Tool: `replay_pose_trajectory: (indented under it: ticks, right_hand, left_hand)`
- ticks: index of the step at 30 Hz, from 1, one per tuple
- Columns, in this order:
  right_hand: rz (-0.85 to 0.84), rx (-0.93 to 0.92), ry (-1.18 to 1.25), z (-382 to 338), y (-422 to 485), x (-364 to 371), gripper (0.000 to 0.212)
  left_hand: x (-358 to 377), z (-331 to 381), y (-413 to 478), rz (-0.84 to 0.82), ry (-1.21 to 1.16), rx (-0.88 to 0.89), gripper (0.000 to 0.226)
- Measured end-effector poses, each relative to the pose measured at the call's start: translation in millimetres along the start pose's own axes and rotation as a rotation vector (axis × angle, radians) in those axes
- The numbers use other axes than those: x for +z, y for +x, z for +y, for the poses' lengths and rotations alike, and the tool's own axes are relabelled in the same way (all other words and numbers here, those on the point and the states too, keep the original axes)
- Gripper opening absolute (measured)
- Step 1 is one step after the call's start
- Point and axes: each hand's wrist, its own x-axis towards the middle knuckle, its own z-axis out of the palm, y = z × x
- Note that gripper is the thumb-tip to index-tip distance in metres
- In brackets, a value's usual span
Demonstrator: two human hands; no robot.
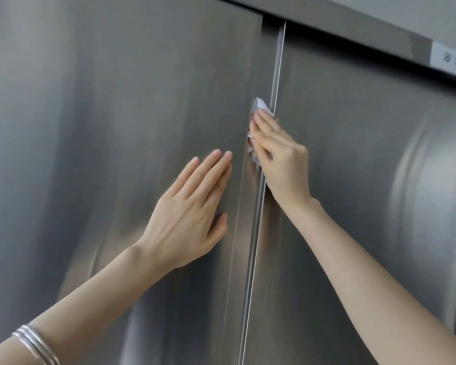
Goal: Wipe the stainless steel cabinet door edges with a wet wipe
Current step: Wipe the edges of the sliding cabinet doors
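Two stainless steel cabinet doors fill the view, the left door (116,127) and the right door (366,167), meeting at a vertical seam (256,219) in the middle. My right hand (279,154) presses a crumpled white wet wipe (261,105) against the left door's inner edge, with its fingers laid straight over the wipe; most of the wipe is hidden under the hand. My left hand (192,206) lies flat on the left door just left of the seam, fingers straight and together, holding nothing.
A steel frame rail (353,30) runs along the top above the doors. A small white label (452,60) with handwriting is stuck on it at the upper right. Silver bangles (34,343) circle my left wrist at the bottom left.
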Motion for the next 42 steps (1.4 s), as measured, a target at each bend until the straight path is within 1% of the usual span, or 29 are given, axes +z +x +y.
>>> replay_pose_trajectory:
  ticks: [3,6,8,10,12,14,16,19,22,24,27,29,32,34,37,39,42]
  right_hand:
    - [-0.036,-0.038,0.017,-7.0,-29.2,-4.8,0.022]
    - [-0.046,-0.038,0.011,-1.7,-25.2,-7.3,0.022]
    - [-0.011,-0.003,0.014,-8.7,-34.3,-4.0,0.022]
    - [0.049,0.018,0.007,-23.4,-65.9,-0.3,0.021]
    - [0.06,-0.042,-0.007,-32.6,-104.9,-2.2,0.02]
    - [0.04,-0.117,-0.002,-29.8,-121.6,-8.4,0.019]
    - [0.05,-0.111,0.014,-26.7,-118.6,-8.8,0.019]
    - [0.088,-0.041,0.018,-43.2,-137.1,-4.2,0.02]
    - [0.075,-0.108,-0.012,-51.3,-176.6,-6.1,0.02]
    - [0.088,-0.15,-0.011,-47.7,-180.0,-9.3,0.019]
    - [0.126,-0.092,0.007,-51.1,-178.1,-4.3,0.018]
    - [0.139,-0.058,0.016,-61.0,-196.2,-1.6,0.018]
    - [0.104,-0.099,0.046,-64.1,-227.9,-6.1,0.02]
    - [0.1,-0.117,0.075,-60.5,-227.5,-8.7,0.019]
    - [0.113,-0.048,0.108,-68.2,-233.8,-6.7,0.019]
    - [0.112,-0.026,0.105,-80.1,-259.1,-7.4,0.02]
    - [0.061,-0.076,0.071,-89.1,-289.8,-16.0,0.018]
  left_hand:
    - [4.1,10.5,-23.7,-0.005,-0.004,0.037,0.065]
    - [12.4,22.7,-54.1,-0.024,0.011,0.076,0.064]
    - [16.9,26.9,-69.3,-0.007,0.024,0.061,0.064]
    - [21.4,31.5,-82.0,0.019,0.02,0.038,0.064]
    - [26.9,38.3,-96.7,0.033,0.005,0.042,0.064]
    - [31.9,45.4,-113.2,0.027,0.011,0.071,0.064]
    - [34.4,50.4,-126.1,0.022,0.019,0.081,0.064]
    - [36.5,57.2,-137.9,0.017,0.02,0.078,0.064]
    - [41.4,63.3,-149.3,0.027,0.016,0.089,0.063]
    - [44.2,67.7,-156.4,0.04,0.015,0.087,0.063]
    - [48.4,75.4,-164.6,0.051,0.017,0.069,0.064]
    - [50.9,80.2,-170.4,0.05,0.012,0.065,0.065]
    - [55.1,86.4,-180.5,0.052,0.013,0.076,0.066]
    - [57.5,88.1,-188.3,0.056,0.02,0.085,0.065]
    - [58.8,85.9,-207.6,0.039,0.034,0.108,0.065]
    - [58.6,84.6,-226.2,0.016,0.04,0.116,0.065]
    - [58.5,89.7,-248.7,0.006,0.029,0.109,0.065]
